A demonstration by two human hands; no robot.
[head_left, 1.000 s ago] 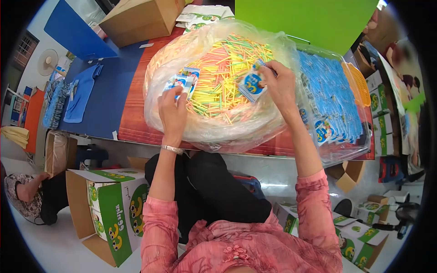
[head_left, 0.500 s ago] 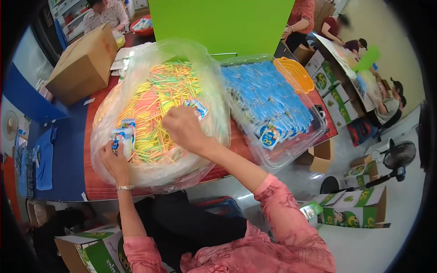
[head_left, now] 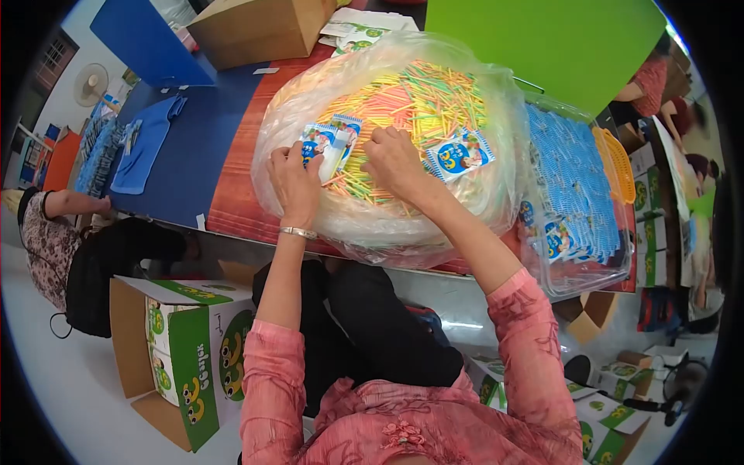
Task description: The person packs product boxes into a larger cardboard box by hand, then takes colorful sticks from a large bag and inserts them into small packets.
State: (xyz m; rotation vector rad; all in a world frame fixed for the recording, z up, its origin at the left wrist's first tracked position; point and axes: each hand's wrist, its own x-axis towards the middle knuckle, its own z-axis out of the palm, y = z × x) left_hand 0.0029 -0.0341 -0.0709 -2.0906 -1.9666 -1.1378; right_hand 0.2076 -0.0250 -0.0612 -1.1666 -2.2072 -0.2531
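Observation:
A clear plastic bag [head_left: 484, 62] lies wide open on the table, full of thin yellow, green and pink sticks [head_left: 442, 89]. At its left side, my left hand [head_left: 296, 182] grips a small blue-and-white packet [head_left: 316, 139] by its lower end; a second packet [head_left: 353, 125] lies partly behind it. My right hand [head_left: 397, 161] is over the sticks just right of these packets, its fingers curled in and pointing left. What they hold, if anything, is hidden. Another blue-and-white packet [head_left: 463, 155] rests on the sticks to the right of my right hand.
To the right stands a clear plastic tub [head_left: 585, 283] of blue-and-white packets, with an orange basket [head_left: 614, 167] beyond. A green panel [head_left: 542, 46] rises behind the bag. A cardboard box [head_left: 256, 31] sits at the back left. Another person [head_left: 50, 240] is at the left.
My view has swung left and down. My right hand has moved closer to my left hand, away from the packet on the right. The left hand keeps its packet.

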